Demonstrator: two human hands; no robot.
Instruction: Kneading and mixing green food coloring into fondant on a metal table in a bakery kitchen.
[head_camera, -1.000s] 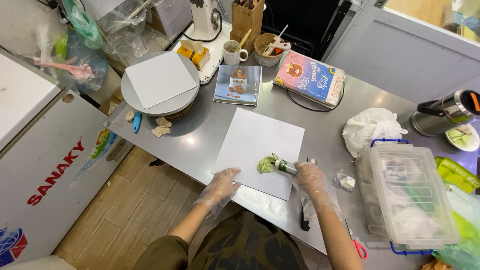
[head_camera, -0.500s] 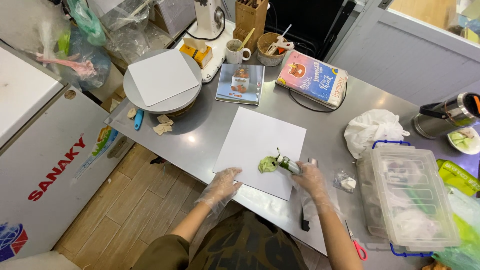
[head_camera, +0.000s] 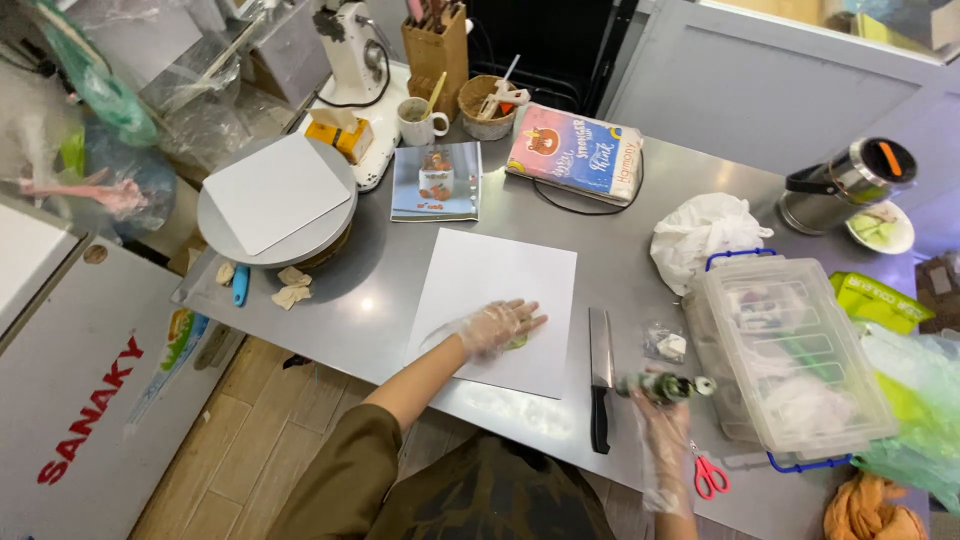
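On the white rectangular paper sheet (head_camera: 497, 300) the gloved left hand (head_camera: 497, 326) lies flat, fingers spread, over a small green lump (head_camera: 518, 342). Right of the sheet, past the black-handled knife (head_camera: 600, 375), the right hand (head_camera: 662, 432) is closed around a green-smeared tube (head_camera: 664, 385) lying crosswise above the counter (head_camera: 620, 200)

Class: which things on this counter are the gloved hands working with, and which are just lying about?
In use: left hand pressing green lump on white sheet; right hand holding small green-smeared tool.

Lying about: knife, red scissors, plastic box, turntable, mug.
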